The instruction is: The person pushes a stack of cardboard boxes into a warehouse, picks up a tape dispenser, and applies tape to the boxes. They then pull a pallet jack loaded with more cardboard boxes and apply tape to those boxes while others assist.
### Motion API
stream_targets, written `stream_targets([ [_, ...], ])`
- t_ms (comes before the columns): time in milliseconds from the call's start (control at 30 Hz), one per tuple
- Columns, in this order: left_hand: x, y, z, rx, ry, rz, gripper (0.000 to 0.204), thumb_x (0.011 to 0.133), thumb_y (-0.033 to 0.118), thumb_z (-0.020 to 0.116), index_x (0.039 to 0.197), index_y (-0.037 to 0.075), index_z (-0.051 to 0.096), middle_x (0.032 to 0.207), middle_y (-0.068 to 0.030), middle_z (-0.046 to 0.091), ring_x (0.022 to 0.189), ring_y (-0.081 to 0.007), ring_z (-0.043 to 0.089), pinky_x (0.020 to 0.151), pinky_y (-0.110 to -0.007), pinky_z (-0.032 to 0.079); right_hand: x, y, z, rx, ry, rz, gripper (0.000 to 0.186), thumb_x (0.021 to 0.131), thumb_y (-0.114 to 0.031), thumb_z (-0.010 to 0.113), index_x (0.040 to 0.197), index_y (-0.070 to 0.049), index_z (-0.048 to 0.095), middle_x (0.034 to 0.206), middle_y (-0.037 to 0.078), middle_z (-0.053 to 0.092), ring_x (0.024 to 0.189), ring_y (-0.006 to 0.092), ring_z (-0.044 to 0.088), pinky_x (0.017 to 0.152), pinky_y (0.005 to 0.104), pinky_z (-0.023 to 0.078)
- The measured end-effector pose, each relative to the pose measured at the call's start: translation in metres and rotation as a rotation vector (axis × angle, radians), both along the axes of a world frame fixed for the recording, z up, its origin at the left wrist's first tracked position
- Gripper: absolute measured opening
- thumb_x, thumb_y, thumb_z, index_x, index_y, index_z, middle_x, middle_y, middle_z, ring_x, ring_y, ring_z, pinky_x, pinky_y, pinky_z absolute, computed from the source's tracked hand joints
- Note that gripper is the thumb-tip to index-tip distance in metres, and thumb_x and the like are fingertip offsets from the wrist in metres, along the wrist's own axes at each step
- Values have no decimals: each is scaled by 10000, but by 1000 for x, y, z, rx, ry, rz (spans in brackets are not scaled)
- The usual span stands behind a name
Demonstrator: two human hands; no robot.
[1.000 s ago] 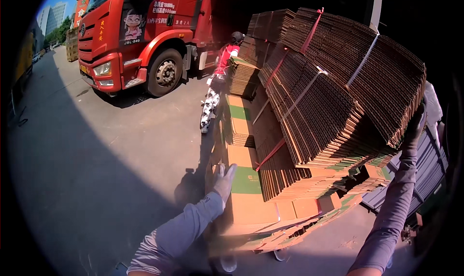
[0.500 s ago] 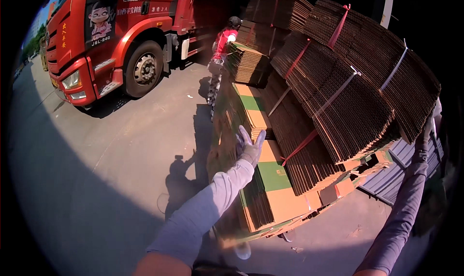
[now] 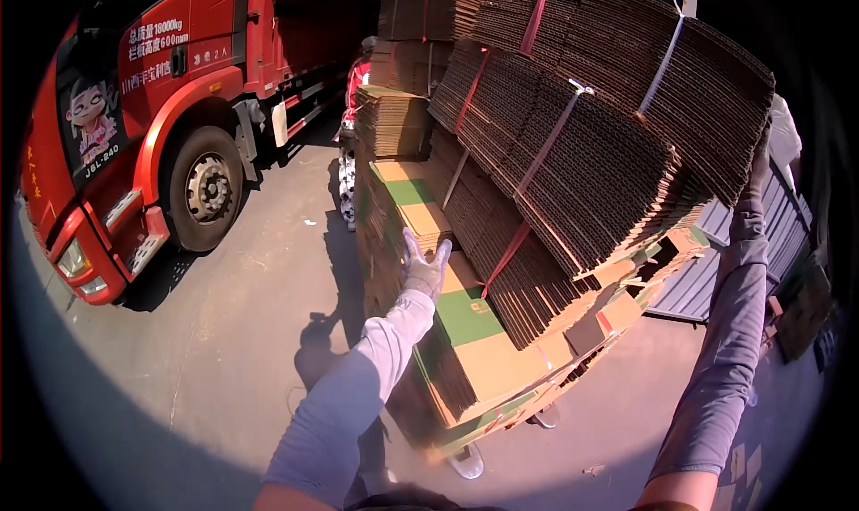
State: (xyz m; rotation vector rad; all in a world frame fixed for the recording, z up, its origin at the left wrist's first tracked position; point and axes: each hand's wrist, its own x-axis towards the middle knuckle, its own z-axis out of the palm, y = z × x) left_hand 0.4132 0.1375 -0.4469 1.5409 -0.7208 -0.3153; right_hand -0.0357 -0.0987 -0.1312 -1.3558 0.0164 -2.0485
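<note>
A tall load of flattened cardboard bundles (image 3: 591,153), tied with red and white straps, fills the middle and upper right. My gloved left hand (image 3: 424,265) has its fingers spread against the side of a lower tan-and-green carton stack (image 3: 470,314). My right hand (image 3: 754,171) reaches up to the right end of the upper bundle, where shadow hides its fingers; I cannot tell how they close. Both forearms wear long sleeves.
A red truck (image 3: 143,90) stands at left, its front wheel on the paved ground (image 3: 224,332). A co-worker in red (image 3: 356,72) is mostly hidden beyond the load. Grey ribbed metal panels (image 3: 680,278) lie at right, beside a white bag (image 3: 783,135).
My left hand has moved up along the carton stack, its fingers now spread. The truck sits further left and lower in view, and the load hides more of the co-worker.
</note>
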Motion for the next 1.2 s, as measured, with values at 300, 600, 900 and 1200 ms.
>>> stream_targets([
  [300,168,-41,-65,-85,-148,-277,895,888,286,629,1482,38,6,1542,-158,86,1408,-216,165,1123,-277,181,57,12,5,-675,228,-1115,401,969,-260,494,1276,-4,462,1195,140,564,1040,231,565,939,312,403],
  [600,123,-116,-14,591,-812,46,782,934,489,454,1461,-4,153,1499,-239,199,1390,-349,201,1132,-391,162,-58,-17,-109,-7,338,-1024,326,896,-307,557,1135,-86,541,1091,172,566,1053,349,517,922,419,398],
  [900,228,-175,-26,641,-830,-27,612,933,235,449,1467,82,191,1500,-206,204,1321,-382,318,1049,-384,318,-37,-78,-286,178,872,-1200,430,883,-444,546,1183,-137,549,1251,108,488,1227,336,356,1050,503,252],
  [1200,113,-62,45,63,298,-397,471,954,483,437,1021,37,575,910,-81,611,850,-217,585,793,-316,474,-93,-69,-288,-54,1174,-1121,514,896,-530,473,1262,-170,483,1244,51,501,1186,303,407,953,461,356],
])
